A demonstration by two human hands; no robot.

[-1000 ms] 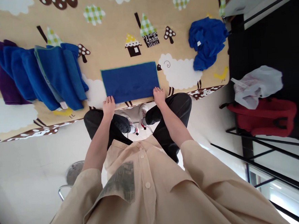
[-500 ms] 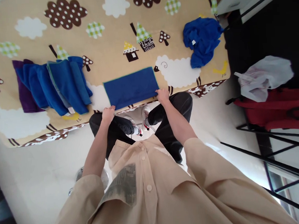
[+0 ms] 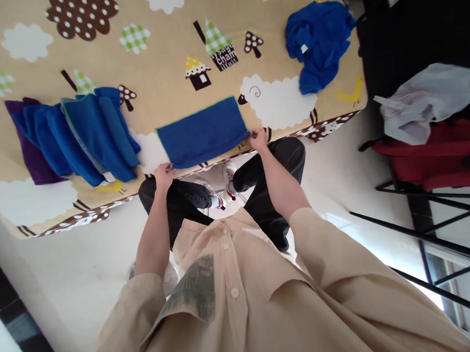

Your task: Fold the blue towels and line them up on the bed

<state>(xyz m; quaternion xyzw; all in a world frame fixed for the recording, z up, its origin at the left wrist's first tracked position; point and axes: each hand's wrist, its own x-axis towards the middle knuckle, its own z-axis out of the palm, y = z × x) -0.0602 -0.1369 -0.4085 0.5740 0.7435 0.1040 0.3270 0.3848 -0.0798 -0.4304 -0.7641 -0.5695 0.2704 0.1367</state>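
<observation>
A folded dark blue cloth [image 3: 202, 132] lies flat on the patterned tablecloth [image 3: 165, 69] at the table's near edge. My left hand [image 3: 163, 176] is closed in a pinch on the cloth's near left corner. My right hand [image 3: 259, 140] pinches its near right corner. Both arms reach down from my beige shirt toward the table edge.
A stack of folded blue towels [image 3: 85, 132] over a purple one [image 3: 28, 143] lies to the left. A crumpled blue cloth [image 3: 318, 38] sits at the table's far right. A white plastic bag [image 3: 425, 106] rests on a red bag [image 3: 436, 158] by a black rack on the right.
Both hands have gone from resting on the cloth's near edge to pinching its two near corners. The view has tilted slightly.
</observation>
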